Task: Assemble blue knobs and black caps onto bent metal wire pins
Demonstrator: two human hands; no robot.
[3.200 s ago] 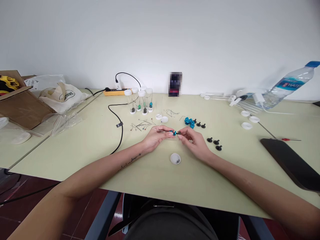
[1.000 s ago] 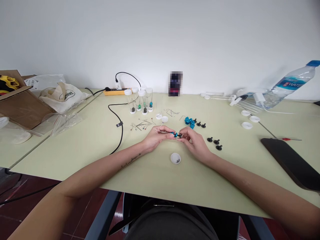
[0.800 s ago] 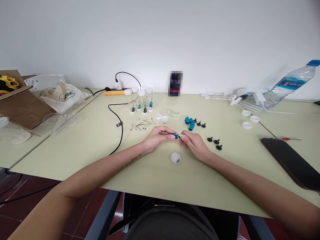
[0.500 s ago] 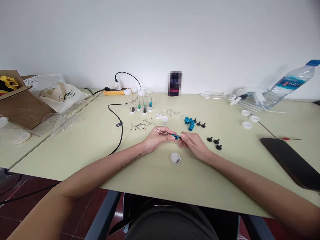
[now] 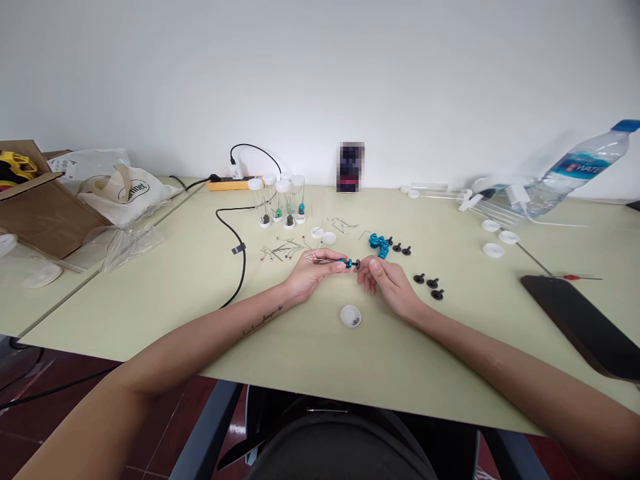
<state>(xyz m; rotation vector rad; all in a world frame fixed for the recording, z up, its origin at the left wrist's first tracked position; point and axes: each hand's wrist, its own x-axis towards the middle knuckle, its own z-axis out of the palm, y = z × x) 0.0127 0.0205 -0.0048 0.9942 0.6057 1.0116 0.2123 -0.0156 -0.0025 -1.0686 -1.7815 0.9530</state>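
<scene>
My left hand (image 5: pixel 315 270) pinches a small blue bead piece (image 5: pixel 349 264) at its fingertips, with a thin metal pin (image 5: pixel 320 260) lying along the fingers. My right hand (image 5: pixel 387 279) meets it from the other side, fingers curled and closed on the small black end of the same piece, so the piece hangs between both hands just above the bench (image 5: pixel 165 293).

Just below my hands, toward me, sits a small white cap (image 5: pixel 351 316) with a few dark bits inside. Just beyond my right hand lies a cluster of blue beads (image 5: pixel 379 245) with black stoppers (image 5: pixel 401 249) beside it, and three more black stoppers (image 5: pixel 429 285) lie to the right of that hand. Beyond my left hand a scatter of wire pins (image 5: pixel 283 251) is spread out, and further off stand clear tubes (image 5: pixel 283 201) with white lids. A black cable (image 5: pixel 240 243) runs past the left of my left hand toward an orange power strip (image 5: pixel 231 182) at the wall. Nothing lies between my two hands but the piece itself.

Far to my right lie a dark flat case (image 5: pixel 580 325), white caps (image 5: pixel 497 238) and a tilted water bottle (image 5: pixel 575 170). Far left are a cloth bag (image 5: pixel 127 193) and a cardboard box (image 5: pixel 40 207). The bench is pale green, set against a plain white wall.
</scene>
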